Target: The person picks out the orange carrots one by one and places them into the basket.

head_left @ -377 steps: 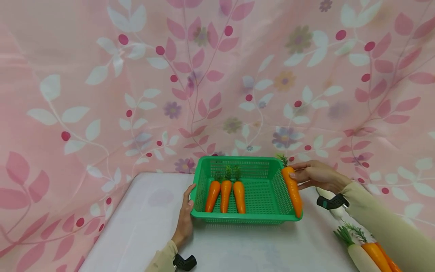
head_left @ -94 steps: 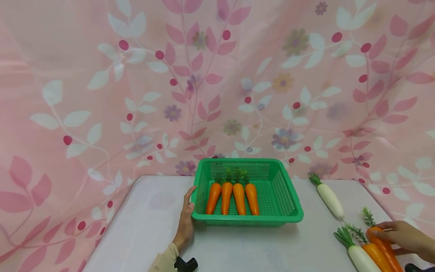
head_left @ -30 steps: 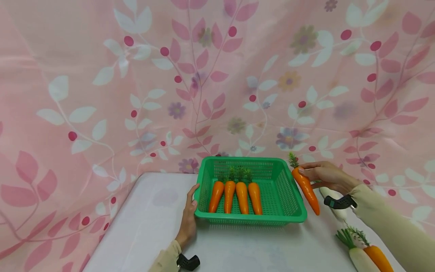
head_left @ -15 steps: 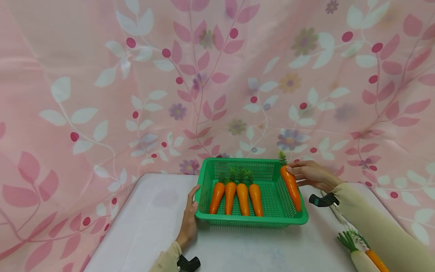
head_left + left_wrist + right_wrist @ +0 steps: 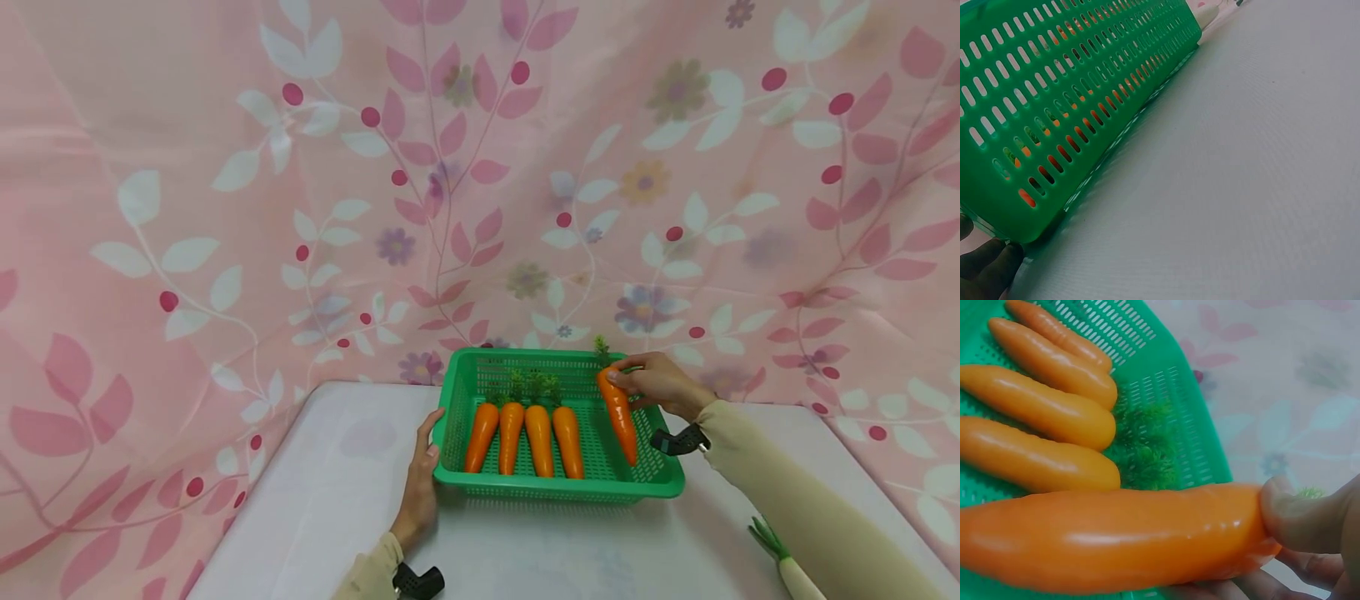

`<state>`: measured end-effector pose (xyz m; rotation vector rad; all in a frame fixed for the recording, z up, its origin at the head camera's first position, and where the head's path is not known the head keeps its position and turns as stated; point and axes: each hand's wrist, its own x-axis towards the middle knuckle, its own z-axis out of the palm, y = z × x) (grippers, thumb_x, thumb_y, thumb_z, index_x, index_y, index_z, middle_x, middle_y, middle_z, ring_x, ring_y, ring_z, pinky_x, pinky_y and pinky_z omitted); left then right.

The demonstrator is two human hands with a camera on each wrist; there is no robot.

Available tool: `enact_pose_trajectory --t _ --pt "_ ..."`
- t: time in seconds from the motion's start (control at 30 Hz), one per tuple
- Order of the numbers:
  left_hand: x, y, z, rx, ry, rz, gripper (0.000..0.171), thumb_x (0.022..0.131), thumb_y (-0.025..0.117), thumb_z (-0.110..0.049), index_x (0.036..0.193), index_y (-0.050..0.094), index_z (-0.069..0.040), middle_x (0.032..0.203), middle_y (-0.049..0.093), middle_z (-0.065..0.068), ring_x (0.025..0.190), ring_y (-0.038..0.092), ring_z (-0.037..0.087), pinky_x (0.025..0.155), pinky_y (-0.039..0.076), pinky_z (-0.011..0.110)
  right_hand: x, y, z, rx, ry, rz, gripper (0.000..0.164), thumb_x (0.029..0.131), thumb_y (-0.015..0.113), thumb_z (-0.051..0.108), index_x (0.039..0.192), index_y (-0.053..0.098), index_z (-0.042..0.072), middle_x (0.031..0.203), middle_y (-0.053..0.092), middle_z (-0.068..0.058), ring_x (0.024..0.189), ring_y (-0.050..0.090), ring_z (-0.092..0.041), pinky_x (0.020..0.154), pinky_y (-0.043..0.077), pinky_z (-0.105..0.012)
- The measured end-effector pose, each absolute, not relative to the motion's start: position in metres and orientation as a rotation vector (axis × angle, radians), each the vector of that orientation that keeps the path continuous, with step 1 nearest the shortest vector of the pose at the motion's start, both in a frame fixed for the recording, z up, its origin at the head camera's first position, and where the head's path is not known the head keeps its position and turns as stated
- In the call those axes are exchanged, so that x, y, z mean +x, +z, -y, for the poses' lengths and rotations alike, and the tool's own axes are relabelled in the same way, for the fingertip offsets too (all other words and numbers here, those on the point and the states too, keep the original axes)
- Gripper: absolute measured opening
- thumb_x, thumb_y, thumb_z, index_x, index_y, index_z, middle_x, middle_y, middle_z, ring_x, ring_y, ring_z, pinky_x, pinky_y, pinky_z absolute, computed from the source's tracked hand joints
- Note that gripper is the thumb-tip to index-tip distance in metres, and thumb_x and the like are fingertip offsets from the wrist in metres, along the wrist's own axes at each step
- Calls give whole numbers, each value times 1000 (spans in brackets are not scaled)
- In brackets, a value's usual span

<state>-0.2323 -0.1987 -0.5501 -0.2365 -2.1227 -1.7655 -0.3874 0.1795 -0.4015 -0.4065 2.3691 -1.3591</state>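
A green plastic basket (image 5: 558,483) with slotted walls stands on the table. Several orange carrots (image 5: 540,440) lie side by side in its left half, their leafy tops toward the back wall. My right hand (image 5: 656,382) pinches another carrot (image 5: 617,408) near its leafy end, between thumb and fingers. That carrot slants over the basket's right part, tip toward me. In the right wrist view the held carrot (image 5: 1110,540) is close beside the row. My left hand (image 5: 420,492) holds the basket's left side, with fingers (image 5: 997,262) at its lower corner in the left wrist view.
On the white table (image 5: 322,483), a white radish (image 5: 798,577) with green leaves lies at the front right, partly hidden by the right sleeve (image 5: 787,492). Another white radish (image 5: 1205,15) shows beyond the basket in the left wrist view. A pink floral cloth (image 5: 480,275) hangs behind.
Since the oldest frame, a fourth carrot has joined the row. My right hand then picked up another carrot from the right and brought it leftward over the rim. My left hand stays on the basket.
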Motion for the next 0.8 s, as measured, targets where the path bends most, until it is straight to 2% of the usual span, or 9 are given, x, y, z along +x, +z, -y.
enact_pose_trajectory --t 0.2,0.4,0.63,0.8 --pt "-231 -551 199 -241 -1765 2112 57 110 21 -27 167 29 -27 176 24 9 161 20 40 121 8 81 -388 -408 -169 -445 -1347 -2394 53 107 64 21 142 54 -17 123 70 -32 93 75 -29 83 65 -50" --pt "-231 -550 198 -257 -1764 2108 57 111 20 -29 167 29 -26 176 25 10 161 20 40 121 8 81 -387 -419 -159 -443 -1279 -2497 46 104 69 15 134 60 -19 114 72 -32 87 76 -32 77 65 -50" --pt "-233 -551 199 -273 -1740 2112 57 111 19 -28 167 29 -25 176 26 11 161 21 41 121 9 81 -387 -426 -146 -447 -1212 -2544 43 102 70 12 132 63 -18 126 67 -36 87 76 -31 75 66 -49" --pt "-233 -552 199 -269 -1738 2115 56 111 20 -27 167 29 -26 176 25 10 161 21 41 121 8 81 -388 -429 -139 -447 -1172 -2520 41 101 70 10 130 64 -19 121 69 -34 86 76 -31 73 66 -47"
